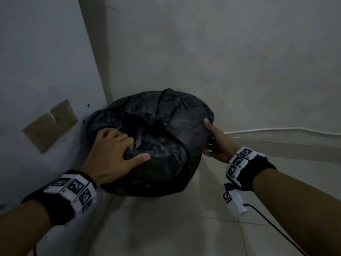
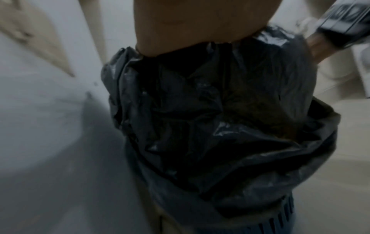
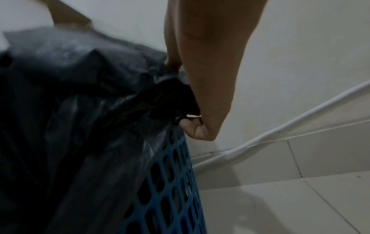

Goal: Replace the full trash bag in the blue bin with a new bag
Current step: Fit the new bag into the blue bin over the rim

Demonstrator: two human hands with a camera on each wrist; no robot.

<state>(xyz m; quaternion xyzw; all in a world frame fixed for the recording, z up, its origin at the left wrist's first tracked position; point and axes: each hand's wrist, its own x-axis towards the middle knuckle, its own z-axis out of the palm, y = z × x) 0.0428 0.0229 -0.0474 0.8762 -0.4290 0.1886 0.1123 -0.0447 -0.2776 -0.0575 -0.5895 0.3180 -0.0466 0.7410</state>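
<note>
In a wall corner, left hand (image 1: 110, 152) and right hand (image 1: 217, 143) each grip the black bag (image 1: 166, 126).

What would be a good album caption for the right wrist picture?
Right hand pinching the black trash bag at the rim of the blue lattice bin, white cable along the wall.
</note>
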